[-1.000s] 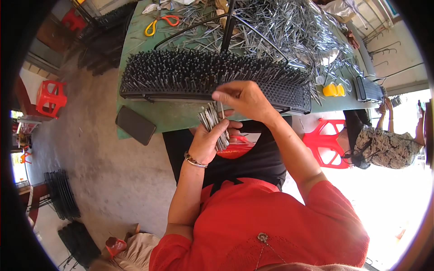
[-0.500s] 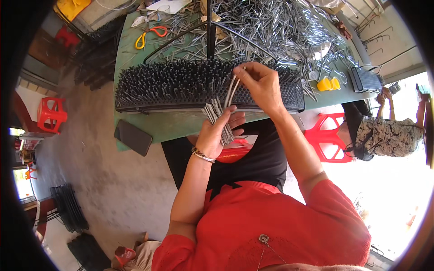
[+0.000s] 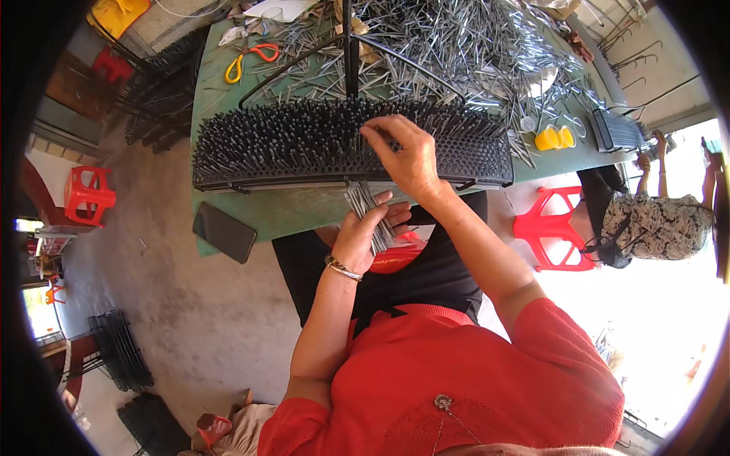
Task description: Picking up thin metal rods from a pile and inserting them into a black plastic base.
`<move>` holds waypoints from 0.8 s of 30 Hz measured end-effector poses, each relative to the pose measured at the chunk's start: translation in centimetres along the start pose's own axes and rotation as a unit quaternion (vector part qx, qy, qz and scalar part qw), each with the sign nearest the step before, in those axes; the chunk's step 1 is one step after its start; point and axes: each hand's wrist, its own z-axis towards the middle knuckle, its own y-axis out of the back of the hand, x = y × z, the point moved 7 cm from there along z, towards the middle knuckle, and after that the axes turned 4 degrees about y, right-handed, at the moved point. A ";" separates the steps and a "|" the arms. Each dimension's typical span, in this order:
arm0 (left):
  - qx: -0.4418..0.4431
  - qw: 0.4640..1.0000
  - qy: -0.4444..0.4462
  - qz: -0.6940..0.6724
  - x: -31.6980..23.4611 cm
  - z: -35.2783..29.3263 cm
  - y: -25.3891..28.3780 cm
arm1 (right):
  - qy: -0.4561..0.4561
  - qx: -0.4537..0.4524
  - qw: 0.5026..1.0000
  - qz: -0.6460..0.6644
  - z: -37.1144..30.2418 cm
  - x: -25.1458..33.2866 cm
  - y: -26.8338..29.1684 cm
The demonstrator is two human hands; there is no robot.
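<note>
Remotely, I view the left hand clamped on 1 bundle of grey strips, near the black rack — the right hand, over the rack, has a grip I cannot tell.

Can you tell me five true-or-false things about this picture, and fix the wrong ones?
1. The left hand holds thin grey strips. True.
2. The dark phone lies on the floor. False: it lies at the green table's near left corner.
3. The right hand is over the black holed rack. True.
4. The scissors have two blue handles. False: one is yellow, one orange-red.
5. There are red stools. True.
</note>
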 end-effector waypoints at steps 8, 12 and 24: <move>0.040 0.999 -0.002 0.035 -0.2 -0.6 -0.2 | 0.003 0.038 0.999 -0.028 -0.4 -0.5 -0.2; 0.043 0.999 0.017 -0.003 -0.1 -0.8 -0.4 | 0.096 0.066 0.992 -0.050 -0.8 0.4 -0.4; 0.083 0.996 -0.003 0.041 -1.8 -2.0 -1.5 | -0.227 0.217 0.939 0.139 -2.0 -0.3 -0.3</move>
